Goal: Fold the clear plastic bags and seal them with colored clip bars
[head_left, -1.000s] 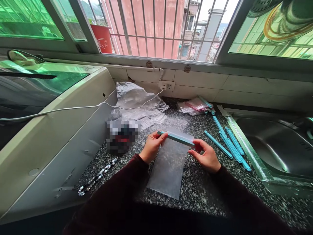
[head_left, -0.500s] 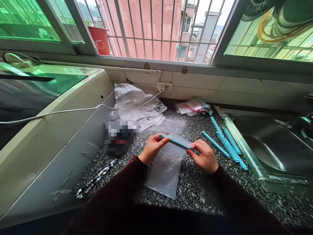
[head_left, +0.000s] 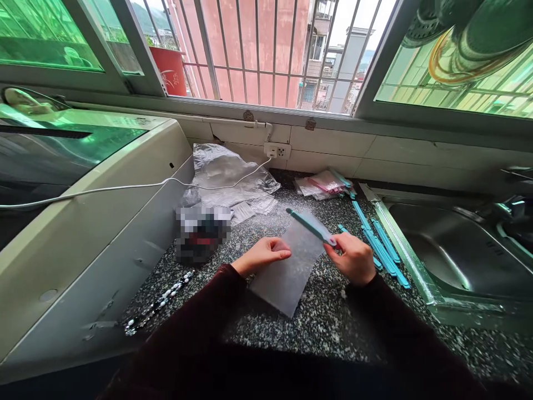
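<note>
A small clear plastic bag (head_left: 287, 272) with a teal sealing strip (head_left: 310, 226) along its top hangs tilted over the speckled counter (head_left: 333, 328). My right hand (head_left: 353, 258) pinches the right end of the strip and holds the bag up. My left hand (head_left: 263, 254) is just off the bag's left edge with its fingers curled, touching or nearly touching the plastic; nothing shows inside them.
Several loose teal strips (head_left: 381, 244) lie beside the steel sink (head_left: 458, 261). A stack of bags with pink and teal strips (head_left: 325, 183) is at the back. Crumpled clear plastic (head_left: 227, 175), a white cable (head_left: 125, 188), a bead string (head_left: 158, 303), and a washing machine (head_left: 75, 222) are on the left.
My left hand has let go of the strip's left end and dropped lower. My right hand has lifted and swung the bag, so the strip now tilts up to the left.
</note>
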`<state>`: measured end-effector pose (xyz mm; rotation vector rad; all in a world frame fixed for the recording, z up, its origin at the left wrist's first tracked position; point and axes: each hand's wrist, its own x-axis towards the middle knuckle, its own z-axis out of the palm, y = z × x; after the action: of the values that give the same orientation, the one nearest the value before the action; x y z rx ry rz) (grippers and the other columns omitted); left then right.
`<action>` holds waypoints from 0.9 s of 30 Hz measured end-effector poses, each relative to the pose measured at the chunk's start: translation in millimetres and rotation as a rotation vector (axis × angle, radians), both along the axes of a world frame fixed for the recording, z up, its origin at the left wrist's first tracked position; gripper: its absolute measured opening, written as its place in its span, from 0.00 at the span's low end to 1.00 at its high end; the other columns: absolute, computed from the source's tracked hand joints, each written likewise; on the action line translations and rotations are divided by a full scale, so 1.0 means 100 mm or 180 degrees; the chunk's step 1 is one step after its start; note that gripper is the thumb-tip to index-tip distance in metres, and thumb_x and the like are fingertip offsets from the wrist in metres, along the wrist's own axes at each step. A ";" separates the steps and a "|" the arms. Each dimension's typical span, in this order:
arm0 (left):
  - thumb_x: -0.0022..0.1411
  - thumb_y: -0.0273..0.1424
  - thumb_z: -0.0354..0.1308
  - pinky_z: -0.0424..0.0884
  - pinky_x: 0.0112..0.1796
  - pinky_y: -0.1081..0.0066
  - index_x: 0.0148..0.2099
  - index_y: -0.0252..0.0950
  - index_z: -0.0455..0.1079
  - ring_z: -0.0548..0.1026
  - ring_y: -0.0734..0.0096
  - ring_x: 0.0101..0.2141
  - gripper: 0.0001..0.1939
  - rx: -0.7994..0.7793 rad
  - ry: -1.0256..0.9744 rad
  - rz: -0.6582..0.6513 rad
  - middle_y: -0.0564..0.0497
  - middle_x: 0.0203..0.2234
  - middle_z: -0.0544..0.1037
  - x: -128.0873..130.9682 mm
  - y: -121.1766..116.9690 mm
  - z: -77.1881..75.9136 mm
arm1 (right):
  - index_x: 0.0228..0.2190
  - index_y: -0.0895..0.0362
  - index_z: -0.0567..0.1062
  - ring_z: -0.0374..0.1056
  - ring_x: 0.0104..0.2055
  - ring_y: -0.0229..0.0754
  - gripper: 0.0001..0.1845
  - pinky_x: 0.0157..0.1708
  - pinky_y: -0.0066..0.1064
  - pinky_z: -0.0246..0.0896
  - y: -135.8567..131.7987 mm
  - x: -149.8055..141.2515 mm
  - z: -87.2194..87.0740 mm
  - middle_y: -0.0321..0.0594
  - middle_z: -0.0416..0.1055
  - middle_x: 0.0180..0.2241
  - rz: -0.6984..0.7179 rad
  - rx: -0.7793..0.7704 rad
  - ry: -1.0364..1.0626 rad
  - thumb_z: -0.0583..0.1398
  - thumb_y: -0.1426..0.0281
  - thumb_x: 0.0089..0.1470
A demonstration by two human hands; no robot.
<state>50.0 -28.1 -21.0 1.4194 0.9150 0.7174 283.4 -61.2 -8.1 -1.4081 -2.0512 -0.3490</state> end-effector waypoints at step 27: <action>0.54 0.31 0.53 0.61 0.37 0.66 0.26 0.35 0.67 0.71 0.60 0.35 0.07 0.0869 0.1401 0.2207 0.46 0.27 0.74 1.19 2.09 -0.11 | 0.23 0.61 0.76 0.71 0.34 0.52 0.12 0.28 0.31 0.56 2.23 0.93 0.27 0.53 0.75 0.28 -0.1767 -0.1612 0.0091 0.57 0.65 0.45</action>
<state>168.8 181.0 -31.7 1.5301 1.7531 1.0915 376.7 161.3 19.2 -2.2779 -1.7596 -0.0213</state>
